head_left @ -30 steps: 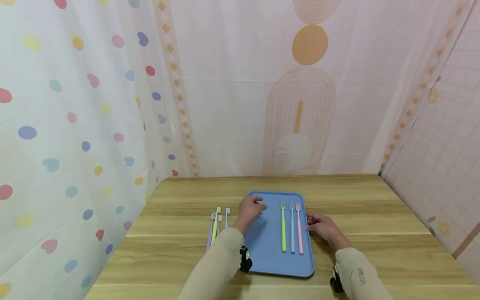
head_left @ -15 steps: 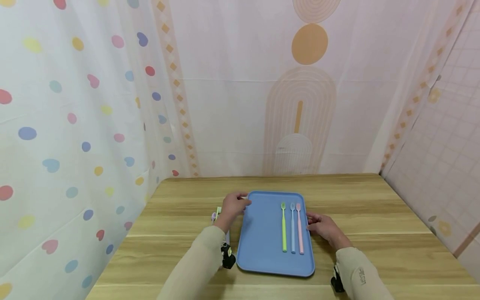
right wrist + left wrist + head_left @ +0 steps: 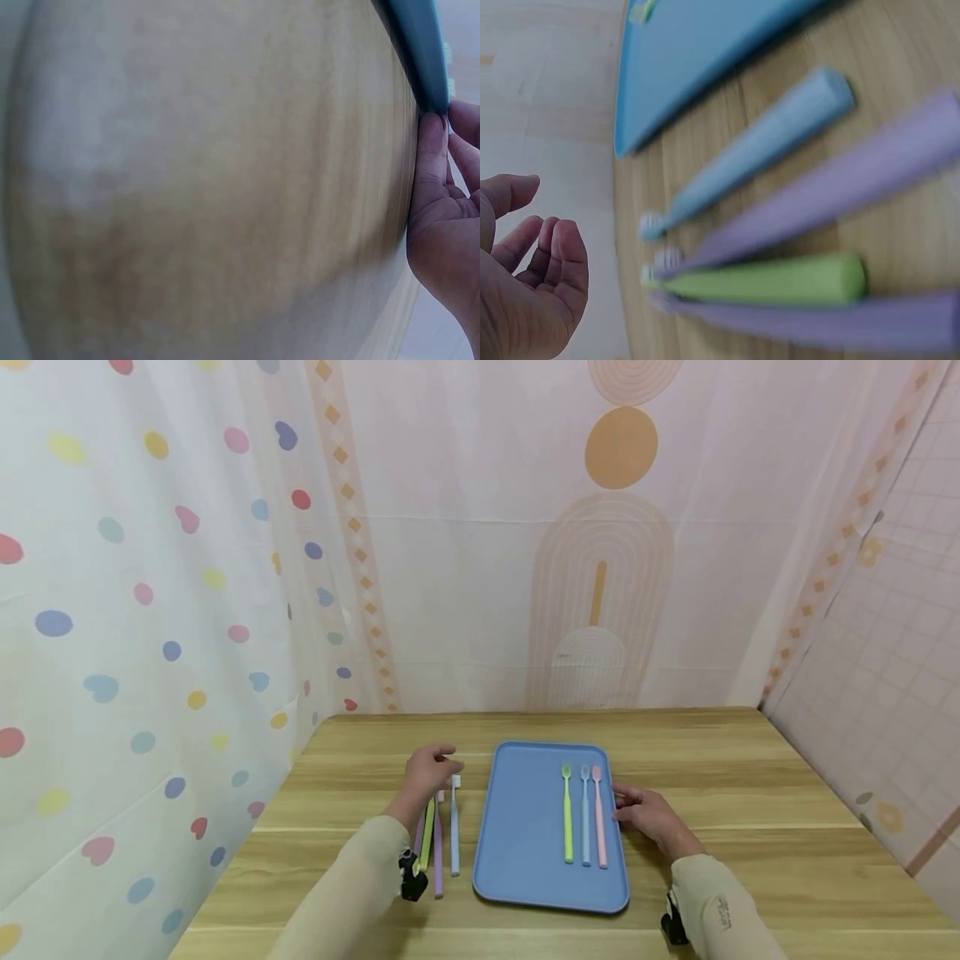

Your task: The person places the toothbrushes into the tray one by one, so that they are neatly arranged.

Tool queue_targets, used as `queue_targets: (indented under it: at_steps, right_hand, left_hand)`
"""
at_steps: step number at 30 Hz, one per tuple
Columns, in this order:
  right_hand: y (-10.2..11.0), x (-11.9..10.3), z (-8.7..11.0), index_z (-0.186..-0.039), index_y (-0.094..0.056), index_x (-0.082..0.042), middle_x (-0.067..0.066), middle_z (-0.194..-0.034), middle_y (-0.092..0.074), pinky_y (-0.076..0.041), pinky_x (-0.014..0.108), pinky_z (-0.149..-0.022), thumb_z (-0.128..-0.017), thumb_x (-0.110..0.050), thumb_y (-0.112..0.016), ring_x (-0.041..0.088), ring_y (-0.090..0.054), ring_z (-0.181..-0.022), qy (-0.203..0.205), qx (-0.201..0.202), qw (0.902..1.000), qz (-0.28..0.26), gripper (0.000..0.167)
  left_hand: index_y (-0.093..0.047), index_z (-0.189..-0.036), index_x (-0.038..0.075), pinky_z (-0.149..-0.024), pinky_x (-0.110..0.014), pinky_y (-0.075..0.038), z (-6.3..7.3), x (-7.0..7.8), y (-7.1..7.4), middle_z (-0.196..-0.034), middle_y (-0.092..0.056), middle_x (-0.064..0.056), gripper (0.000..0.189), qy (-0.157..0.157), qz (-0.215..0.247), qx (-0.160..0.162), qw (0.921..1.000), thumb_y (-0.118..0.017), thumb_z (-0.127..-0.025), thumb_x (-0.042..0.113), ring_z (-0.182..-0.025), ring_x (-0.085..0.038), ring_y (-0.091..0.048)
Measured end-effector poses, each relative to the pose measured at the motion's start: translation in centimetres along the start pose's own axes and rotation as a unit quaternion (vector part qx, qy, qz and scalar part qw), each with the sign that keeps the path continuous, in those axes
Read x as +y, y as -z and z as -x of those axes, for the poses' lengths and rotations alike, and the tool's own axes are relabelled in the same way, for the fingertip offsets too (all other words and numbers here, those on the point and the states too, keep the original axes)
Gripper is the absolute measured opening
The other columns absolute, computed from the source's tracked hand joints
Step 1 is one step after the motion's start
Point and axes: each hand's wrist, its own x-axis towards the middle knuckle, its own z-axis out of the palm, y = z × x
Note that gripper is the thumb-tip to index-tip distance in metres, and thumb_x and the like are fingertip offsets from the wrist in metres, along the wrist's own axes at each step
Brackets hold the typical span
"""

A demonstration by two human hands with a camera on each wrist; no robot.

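My left hand (image 3: 429, 772) hovers over the heads of a loose group of toothbrushes, thumb and fingers parted with nothing between them. In the left wrist view that group shows a light blue toothbrush (image 3: 757, 150), a purple toothbrush (image 3: 840, 191), a green toothbrush (image 3: 780, 282) and a second purple toothbrush (image 3: 855, 324). The green one lies against the purple ones; the light blue one lies apart. At the blue tray's (image 3: 517, 868) right side, my right hand (image 3: 651, 817) pinches the rim between thumb and fingers. Green (image 3: 567, 818), light blue (image 3: 586, 822) and pink toothbrushes (image 3: 601, 827) lie side by side on it.
The wooden table (image 3: 720, 760) carries the tray near its middle, with the loose toothbrushes to the tray's left. A patterned curtain (image 3: 465, 568) hangs behind the far edge, and a dotted curtain (image 3: 187, 718) on the left.
My left hand has moved left, from over the tray to above the loose toothbrushes, uncovering the light blue one. My right hand and the tray have stayed in place.
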Motion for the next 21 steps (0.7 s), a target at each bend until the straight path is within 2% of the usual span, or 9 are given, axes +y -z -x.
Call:
queue_targets:
  at_steps: [4, 8, 15, 21]
  right_hand:
    - [0.1, 0.0, 0.0, -0.140, -0.050, 0.008, 0.022, -0.117, -0.060, -0.053, 0.039, -0.086, -0.087, 0.004, -0.064, 0.029, -0.057, -0.103, -0.001, 0.001, 1.0000, 0.001, 0.055]
    - [0.2, 0.0, 0.0, -0.140, -0.050, 0.009, 0.022, -0.117, -0.060, -0.054, 0.040, -0.085, -0.087, 0.005, -0.064, 0.029, -0.058, -0.103, 0.000, 0.003, 1.0000, -0.001, 0.054]
    - [0.1, 0.1, -0.1, -0.139, -0.049, 0.010, 0.022, -0.115, -0.061, -0.054, 0.038, -0.084, -0.086, 0.007, -0.064, 0.027, -0.058, -0.101, 0.001, 0.001, 0.9999, -0.012, 0.055]
    - [0.0, 0.0, -0.1, -0.139, -0.050, 0.010, 0.021, -0.114, -0.060, -0.055, 0.038, -0.084, -0.086, 0.008, -0.064, 0.026, -0.058, -0.100, -0.005, 0.006, 0.9997, -0.021, 0.055]
  left_hand:
    - [-0.063, -0.126, -0.006, -0.069, -0.032, -0.054, 0.0, -1.1, 1.4, -0.104, -0.062, -0.018, 0.040, 0.001, -0.026, 0.006, 0.9996, -0.069, -0.089, 0.008, -0.091, -0.031, -0.061]
    - [-0.062, -0.125, -0.008, -0.067, -0.030, -0.051, 0.3, -2.1, 2.5, -0.105, -0.063, -0.019, 0.041, -0.002, -0.057, 0.010, 0.9983, -0.069, -0.088, 0.009, -0.090, -0.028, -0.060]
    - [-0.060, -0.127, -0.009, -0.064, -0.030, -0.051, 1.3, -3.9, 3.6, -0.101, -0.062, -0.017, 0.042, 0.026, -0.048, -0.004, 0.9985, -0.068, -0.090, 0.009, -0.080, -0.023, -0.059]
    - [-0.058, -0.127, -0.012, -0.062, -0.031, -0.052, 2.5, -5.1, 4.2, -0.099, -0.063, -0.018, 0.042, 0.032, -0.055, -0.016, 0.9979, -0.067, -0.090, 0.007, -0.076, -0.023, -0.059]
